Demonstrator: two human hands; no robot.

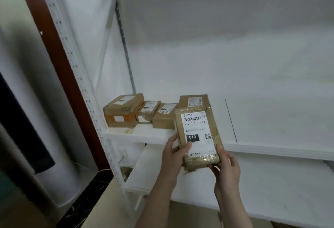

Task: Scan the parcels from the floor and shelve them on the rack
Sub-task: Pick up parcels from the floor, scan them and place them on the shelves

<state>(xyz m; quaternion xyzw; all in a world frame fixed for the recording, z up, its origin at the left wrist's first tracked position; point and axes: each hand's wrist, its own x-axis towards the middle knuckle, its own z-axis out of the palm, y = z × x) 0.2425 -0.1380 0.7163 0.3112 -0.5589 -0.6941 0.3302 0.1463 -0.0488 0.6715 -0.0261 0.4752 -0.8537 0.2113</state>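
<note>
A brown parcel (198,137) with a white label reading 010-010-L30-551 is held upright in front of the rack's shelf edge. My left hand (174,152) grips its left side with the thumb on the label. At the parcel's lower right corner, my right hand (226,168) holds it from below. On the white shelf (262,128) behind lie several shelved parcels: a larger box (122,112) at the far left, two small ones (149,111) (164,115) beside it, and another (194,101) partly hidden behind the held parcel.
The rack's white perforated upright (85,86) stands at the left beside a brown door frame (54,55). A lower shelf (271,182) lies below. To the right of a thin dark line (231,121), the shelf holds nothing. Dark floor (81,200) shows at the lower left.
</note>
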